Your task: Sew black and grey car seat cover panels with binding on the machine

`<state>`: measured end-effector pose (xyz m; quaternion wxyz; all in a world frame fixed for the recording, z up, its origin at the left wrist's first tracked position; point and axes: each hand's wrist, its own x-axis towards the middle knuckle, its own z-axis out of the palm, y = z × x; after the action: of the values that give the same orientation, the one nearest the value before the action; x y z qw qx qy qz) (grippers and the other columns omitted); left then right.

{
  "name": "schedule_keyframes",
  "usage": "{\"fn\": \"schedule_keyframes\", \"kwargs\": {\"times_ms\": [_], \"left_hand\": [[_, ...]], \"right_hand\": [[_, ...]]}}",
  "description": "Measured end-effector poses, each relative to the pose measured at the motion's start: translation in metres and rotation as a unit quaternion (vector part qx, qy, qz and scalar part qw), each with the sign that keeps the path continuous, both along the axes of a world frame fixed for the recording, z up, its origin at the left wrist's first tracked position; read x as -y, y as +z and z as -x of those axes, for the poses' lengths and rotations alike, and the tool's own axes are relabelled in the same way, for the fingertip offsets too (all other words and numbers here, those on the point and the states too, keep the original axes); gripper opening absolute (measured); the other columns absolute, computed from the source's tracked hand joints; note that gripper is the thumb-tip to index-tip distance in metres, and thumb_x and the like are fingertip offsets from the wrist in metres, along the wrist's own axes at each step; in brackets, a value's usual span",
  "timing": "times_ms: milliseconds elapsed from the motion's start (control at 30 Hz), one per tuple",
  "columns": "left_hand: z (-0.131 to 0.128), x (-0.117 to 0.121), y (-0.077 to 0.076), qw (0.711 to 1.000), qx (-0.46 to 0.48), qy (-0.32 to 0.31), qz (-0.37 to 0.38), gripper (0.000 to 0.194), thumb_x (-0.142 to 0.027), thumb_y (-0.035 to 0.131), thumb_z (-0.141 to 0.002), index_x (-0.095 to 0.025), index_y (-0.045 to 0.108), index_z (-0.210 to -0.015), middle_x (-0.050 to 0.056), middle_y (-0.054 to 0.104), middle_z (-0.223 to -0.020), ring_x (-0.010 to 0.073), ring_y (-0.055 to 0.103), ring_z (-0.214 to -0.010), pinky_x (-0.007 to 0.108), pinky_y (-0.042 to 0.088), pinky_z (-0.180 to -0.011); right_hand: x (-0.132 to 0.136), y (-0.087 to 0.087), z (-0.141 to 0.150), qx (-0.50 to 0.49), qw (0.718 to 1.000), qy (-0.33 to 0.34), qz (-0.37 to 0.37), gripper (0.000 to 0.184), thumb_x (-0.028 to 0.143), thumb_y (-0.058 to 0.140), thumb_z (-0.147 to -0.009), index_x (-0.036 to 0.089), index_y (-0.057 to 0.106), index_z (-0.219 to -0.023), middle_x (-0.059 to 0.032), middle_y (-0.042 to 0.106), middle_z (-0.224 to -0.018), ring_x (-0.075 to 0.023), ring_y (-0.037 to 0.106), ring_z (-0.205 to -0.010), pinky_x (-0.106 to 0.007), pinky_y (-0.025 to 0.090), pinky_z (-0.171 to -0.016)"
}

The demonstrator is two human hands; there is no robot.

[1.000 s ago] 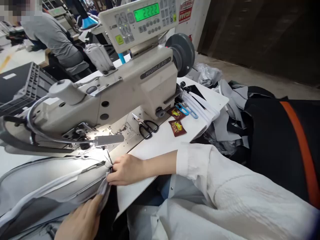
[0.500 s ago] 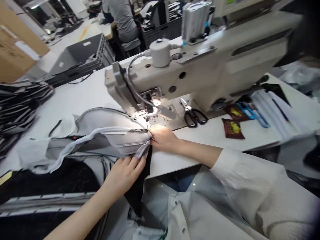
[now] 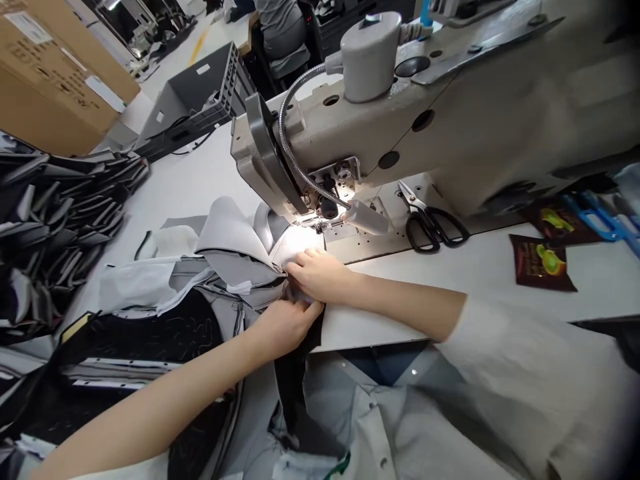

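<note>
Under the lit needle area of the sewing machine, a grey and white sewn fabric piece lies bunched and folded. My right hand pinches its edge just in front of the needle area, fingers closed on the cloth. Close below it, my left hand grips the lower edge of the same piece, its fingertips partly hidden in the folds. Black fabric hangs over the table edge beneath my hands. Black-handled scissors lie on the machine bed to the right, touched by neither hand.
Brown packets and blue-handled thread snips lie at the right. A thick stack of dark fabric pieces fills the left side. Behind it are a cardboard box and a grey crate. A seated person is farther back.
My view has swung left and closer to the needle area. The fabric has been turned and folded up near the needle, and my left hand has come closer to my right.
</note>
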<state>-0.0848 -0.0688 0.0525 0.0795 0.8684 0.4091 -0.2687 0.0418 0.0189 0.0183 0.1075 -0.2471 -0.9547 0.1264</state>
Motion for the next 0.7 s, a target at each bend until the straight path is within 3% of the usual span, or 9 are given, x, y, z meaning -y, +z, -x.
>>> {"fn": "schedule_keyframes", "kwargs": {"times_ms": [100,233,333,400,533,700], "left_hand": [[-0.001,0.002,0.002,0.999,-0.017,-0.034,-0.014,0.044,-0.010,0.038,-0.084,-0.008,0.038,-0.128,0.010,0.061,-0.083,0.0235,0.062,-0.070,0.036,0.053,-0.061],[0.004,-0.001,0.004,0.998,-0.044,0.041,-0.025,0.052,-0.003,0.035,-0.082,-0.009,0.033,-0.133,0.007,0.062,-0.080,0.0197,0.063,-0.066,0.028,0.050,-0.059],[0.010,-0.007,0.012,0.990,-0.001,0.140,-0.011,0.067,-0.005,0.042,-0.079,-0.010,0.021,-0.142,0.006,0.065,-0.079,0.0197,0.065,-0.069,0.025,0.048,-0.059],[0.011,-0.012,0.019,0.983,0.047,0.177,0.021,0.068,-0.010,0.045,-0.080,-0.012,0.022,-0.144,0.004,0.066,-0.076,0.0195,0.065,-0.070,0.024,0.047,-0.060],[0.006,-0.016,0.027,0.963,0.130,0.223,0.083,0.055,-0.015,0.040,-0.084,-0.014,0.038,-0.139,0.003,0.066,-0.072,0.0154,0.061,-0.061,0.022,0.044,-0.057],[0.004,-0.018,0.020,0.951,0.161,0.248,0.096,0.055,-0.016,0.041,-0.083,-0.010,0.041,-0.138,0.008,0.070,-0.085,0.0154,0.063,-0.066,0.022,0.047,-0.061]], "right_hand": [[0.014,-0.002,-0.041,-0.025,0.999,0.038,-0.023,0.015,0.021,0.045,-0.089,0.015,0.059,-0.089,-0.0089,0.058,-0.091,-0.0214,0.050,-0.084,-0.033,0.036,-0.068],[0.033,-0.009,-0.068,-0.129,0.988,0.050,-0.069,0.023,0.014,0.042,-0.091,0.013,0.057,-0.107,-0.0062,0.059,-0.083,-0.0180,0.051,-0.082,-0.031,0.037,-0.070],[0.046,-0.015,-0.068,-0.187,0.970,0.089,-0.127,0.021,0.012,0.043,-0.091,0.014,0.059,-0.104,-0.0037,0.059,-0.080,-0.0162,0.052,-0.077,-0.030,0.038,-0.068],[0.053,-0.019,-0.064,-0.189,0.962,0.123,-0.152,0.018,0.013,0.044,-0.091,0.015,0.061,-0.098,-0.0039,0.059,-0.082,-0.0162,0.053,-0.078,-0.029,0.040,-0.068],[0.065,-0.028,-0.054,-0.154,0.962,0.156,-0.161,0.019,0.015,0.044,-0.091,0.011,0.061,-0.101,-0.0093,0.061,-0.093,-0.0207,0.056,-0.095,-0.033,0.044,-0.083],[0.068,-0.031,-0.052,-0.132,0.967,0.151,-0.156,0.027,0.017,0.043,-0.091,0.007,0.058,-0.111,-0.0140,0.060,-0.107,-0.0239,0.055,-0.105,-0.037,0.046,-0.090]]}}
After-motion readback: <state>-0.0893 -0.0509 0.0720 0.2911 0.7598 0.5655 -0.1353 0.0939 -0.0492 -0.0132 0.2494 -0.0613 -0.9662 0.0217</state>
